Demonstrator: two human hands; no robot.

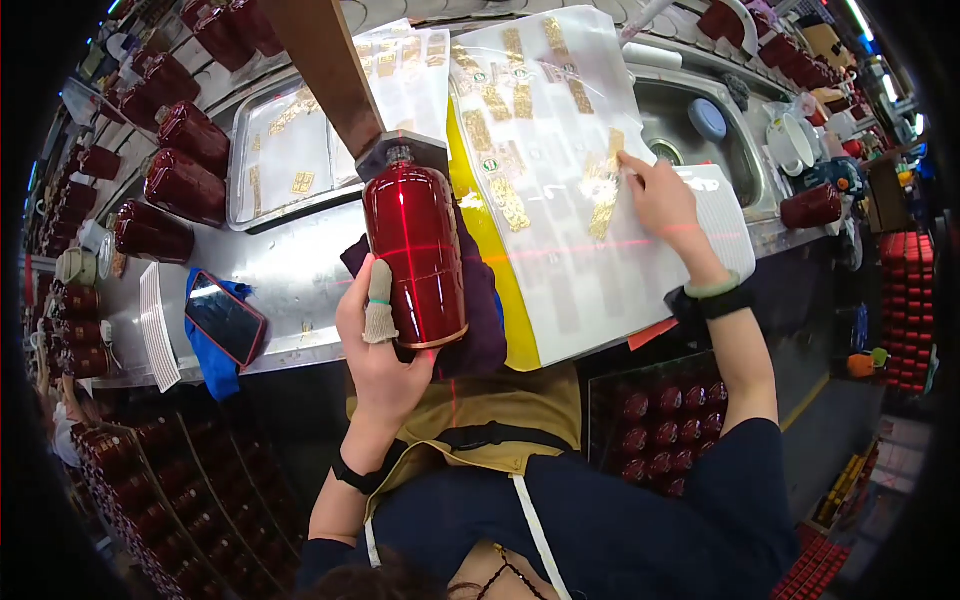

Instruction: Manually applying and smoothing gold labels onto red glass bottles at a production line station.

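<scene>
I see a glossy deep-red cylindrical bottle (415, 250) against the left fingers (352, 312), a gold-patterned flat white sheet (548, 318) beneath the right fingers (634, 165).

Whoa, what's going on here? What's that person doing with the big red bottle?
The person's left hand is holding the shiny red bottle near its base, with a dark cloth under it. Red light lines cross the bottle. The right hand reaches to a gold strip on a big white sheet. I can't tell whether the fingers are pinching it.
</scene>
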